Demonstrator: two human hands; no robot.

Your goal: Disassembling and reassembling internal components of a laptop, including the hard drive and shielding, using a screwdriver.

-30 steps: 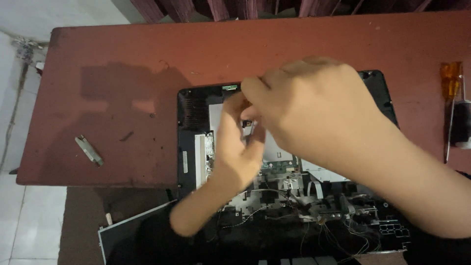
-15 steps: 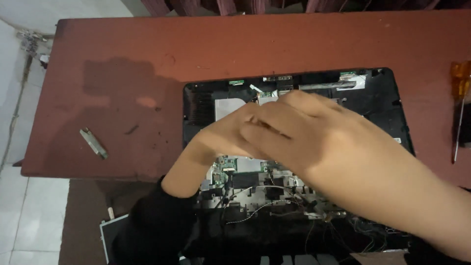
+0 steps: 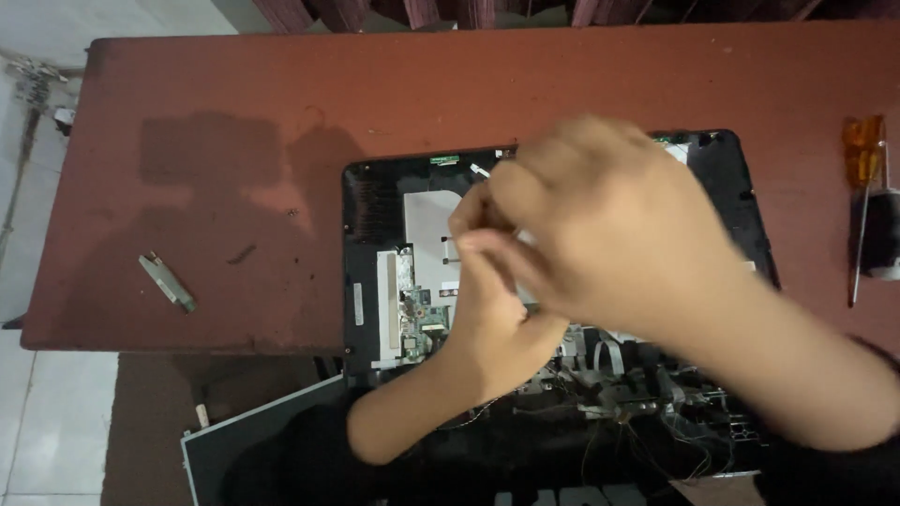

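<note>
Two hands meet over the middle of the opened laptop [image 3: 375, 234]. Your left hand [image 3: 492, 309] comes up from the near edge, fingers curled and pinched together at the tips; whatever they grip is hidden, so you cannot tell what it holds. Your right hand [image 3: 609, 225] crosses in from the right, blurred, lying over the left fingertips and covering the centre of the chassis; whether it grasps anything cannot be told. Beneath them you see a grey plate [image 3: 427, 220] and, to its near left, a green circuit board [image 3: 422, 314]. Loose wires [image 3: 656, 412] lie at the near right of the chassis. The laptop rests on a red-brown table [image 3: 281, 84]. A small metal bracket [image 3: 167, 282] lies well apart to the left. An orange-handled screwdriver [image 3: 862, 187] lies at the right edge.
</note>
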